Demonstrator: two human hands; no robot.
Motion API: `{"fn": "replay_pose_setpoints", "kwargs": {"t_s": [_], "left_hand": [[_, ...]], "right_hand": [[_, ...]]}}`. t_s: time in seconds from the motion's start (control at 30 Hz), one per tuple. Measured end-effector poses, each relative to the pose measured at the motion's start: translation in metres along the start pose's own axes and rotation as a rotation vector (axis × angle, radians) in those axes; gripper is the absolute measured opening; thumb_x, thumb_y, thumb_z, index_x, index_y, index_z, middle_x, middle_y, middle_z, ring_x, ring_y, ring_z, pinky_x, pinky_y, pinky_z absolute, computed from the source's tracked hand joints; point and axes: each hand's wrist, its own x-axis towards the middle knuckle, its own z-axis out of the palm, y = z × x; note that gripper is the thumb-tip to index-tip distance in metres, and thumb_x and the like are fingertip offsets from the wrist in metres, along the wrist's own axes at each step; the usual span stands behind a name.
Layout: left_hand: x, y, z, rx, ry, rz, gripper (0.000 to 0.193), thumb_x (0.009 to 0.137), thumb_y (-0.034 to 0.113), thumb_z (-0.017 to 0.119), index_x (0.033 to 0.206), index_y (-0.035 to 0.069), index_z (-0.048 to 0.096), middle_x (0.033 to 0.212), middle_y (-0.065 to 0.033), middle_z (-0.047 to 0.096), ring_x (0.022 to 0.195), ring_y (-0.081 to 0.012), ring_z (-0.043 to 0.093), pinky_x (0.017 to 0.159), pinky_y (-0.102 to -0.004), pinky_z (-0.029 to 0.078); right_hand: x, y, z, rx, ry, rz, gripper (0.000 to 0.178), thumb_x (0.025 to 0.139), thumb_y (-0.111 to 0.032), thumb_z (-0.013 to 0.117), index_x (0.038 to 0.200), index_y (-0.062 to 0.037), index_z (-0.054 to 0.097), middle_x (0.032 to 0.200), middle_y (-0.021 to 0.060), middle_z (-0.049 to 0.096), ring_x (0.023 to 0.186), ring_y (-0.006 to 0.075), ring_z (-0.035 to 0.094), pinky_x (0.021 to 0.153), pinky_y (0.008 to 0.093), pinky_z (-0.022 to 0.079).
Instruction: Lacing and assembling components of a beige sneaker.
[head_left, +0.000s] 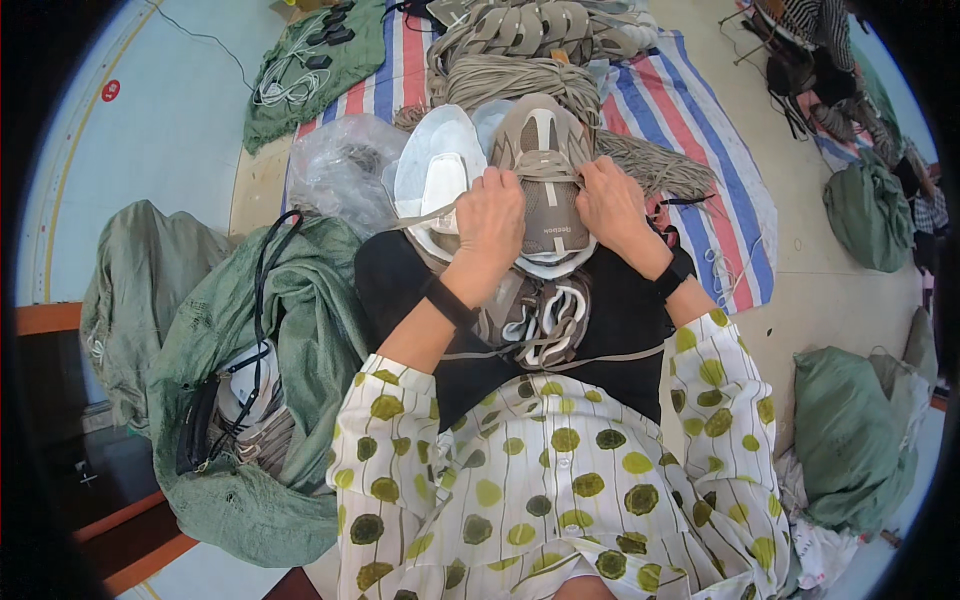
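On the black cloth over my lap lies a brown-beige sneaker upper (552,205), its tongue pointing toward me. A flat beige shoelace (545,162) crosses its eyelet rows. My left hand (490,215) is pinched at the upper's left edge, with a length of lace trailing out leftward from the fingers. At the right edge, my right hand (612,205) is closed with fingertips on the lacing; the exact grip is partly hidden. Beside the left hand rests a second shoe piece showing a white underside (440,165). Nearer me sits another brown upper (540,315) with white lining and loose laces.
Bundles of beige laces (525,85) and stacked uppers (520,30) lie ahead on a striped sheet (700,190). A clear plastic bag (340,160) is at left. An opened green sack (310,300) holds shoe pieces; other green sacks (850,430) stand right.
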Motion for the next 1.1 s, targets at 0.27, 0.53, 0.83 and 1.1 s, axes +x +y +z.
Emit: {"fn": "replay_pose_setpoints", "kwargs": {"t_s": [0.27,0.53,0.83,1.1], "left_hand": [[-0.012,-0.007,-0.005,-0.089,0.146,0.213,0.024,0.067,0.003,0.06,0.089,0.005,0.051,0.077,-0.0095,0.052,0.077,-0.0258,0.057,0.063,-0.0359,0.045],[0.011,0.017,0.007,0.414,-0.139,0.23,0.011,0.074,0.011,0.055,0.085,0.01,0.054,0.075,-0.0074,0.058,0.077,-0.0186,0.061,0.062,-0.0318,0.043],[0.026,-0.004,-0.006,0.403,0.075,0.739,0.012,0.076,0.013,0.055,0.085,0.009,0.061,0.085,-0.0066,0.054,0.072,-0.0234,0.059,0.06,-0.041,0.044],[0.0,0.031,-0.123,-0.727,0.333,0.269,0.013,0.068,-0.001,0.061,0.076,0.006,0.053,0.09,-0.0099,0.05,0.076,-0.0283,0.056,0.062,-0.0362,0.047]], "right_hand": [[-0.014,0.004,-0.016,0.313,0.128,-0.152,0.014,0.073,-0.008,0.057,0.087,-0.0066,0.053,0.07,0.0117,0.055,0.073,0.0314,0.056,0.067,0.0428,0.044],[0.005,-0.021,-0.027,-0.196,-0.124,-0.275,0.021,0.067,-0.005,0.062,0.086,-0.0072,0.055,0.074,0.0069,0.059,0.077,0.024,0.06,0.066,0.0358,0.047],[0.025,0.002,-0.024,-0.121,0.104,-0.57,0.012,0.066,-0.011,0.064,0.076,-0.0068,0.058,0.083,0.0075,0.052,0.08,0.0225,0.055,0.071,0.0335,0.045],[0.032,-0.055,-0.153,0.863,0.372,-0.404,0.006,0.076,-0.001,0.06,0.077,-0.0025,0.055,0.093,0.0051,0.053,0.086,0.0125,0.051,0.077,0.0239,0.04]]}}
